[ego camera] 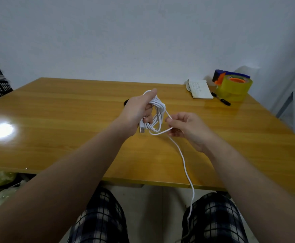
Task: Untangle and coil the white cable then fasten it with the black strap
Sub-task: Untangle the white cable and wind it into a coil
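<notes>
The cable coil (158, 111) sits in the left hand (138, 111) over the middle of the tabletop (73, 120), the right hand (187, 128) beside it on the right, the strap (126, 103) behind; notebook (201, 89), pen (221, 101) and tape dispenser (233, 86) crowd the far right corner

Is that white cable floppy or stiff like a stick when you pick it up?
Probably floppy: the white cable bends into small loops in the left hand, and its tail droops over the table edge. Likely light too: the right hand lifts a strand with just a pinch. The loops might spring apart if released.
</notes>
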A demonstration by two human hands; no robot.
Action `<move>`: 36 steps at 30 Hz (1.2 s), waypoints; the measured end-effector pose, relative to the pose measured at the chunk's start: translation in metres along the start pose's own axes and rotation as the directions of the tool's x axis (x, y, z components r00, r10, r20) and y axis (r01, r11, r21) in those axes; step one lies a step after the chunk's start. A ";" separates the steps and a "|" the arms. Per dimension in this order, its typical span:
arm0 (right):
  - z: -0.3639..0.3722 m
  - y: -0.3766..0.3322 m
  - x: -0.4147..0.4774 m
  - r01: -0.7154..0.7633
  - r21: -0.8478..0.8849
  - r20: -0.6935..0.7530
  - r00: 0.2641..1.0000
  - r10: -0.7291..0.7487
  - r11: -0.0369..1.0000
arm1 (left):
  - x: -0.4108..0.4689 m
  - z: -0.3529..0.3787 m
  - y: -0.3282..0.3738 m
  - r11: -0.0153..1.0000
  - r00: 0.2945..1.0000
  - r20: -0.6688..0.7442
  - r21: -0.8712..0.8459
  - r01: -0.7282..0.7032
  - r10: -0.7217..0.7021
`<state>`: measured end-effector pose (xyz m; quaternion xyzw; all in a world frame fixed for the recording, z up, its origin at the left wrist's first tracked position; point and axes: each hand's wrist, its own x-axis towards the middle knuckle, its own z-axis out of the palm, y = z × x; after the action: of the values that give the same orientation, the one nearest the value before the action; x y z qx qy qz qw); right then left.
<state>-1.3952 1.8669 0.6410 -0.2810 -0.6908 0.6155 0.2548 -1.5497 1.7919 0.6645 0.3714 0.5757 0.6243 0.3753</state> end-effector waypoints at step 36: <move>0.010 0.043 0.023 -0.029 -0.667 -0.272 0.940 -0.207 0.744 | -0.003 0.009 0.017 0.892 0.988 -0.141 -0.435 -0.122 0.067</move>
<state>-1.4151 1.8797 0.5974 -0.4177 -0.8240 0.2618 0.2793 -1.5408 1.7927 0.6818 0.2651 0.4216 0.7779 0.3832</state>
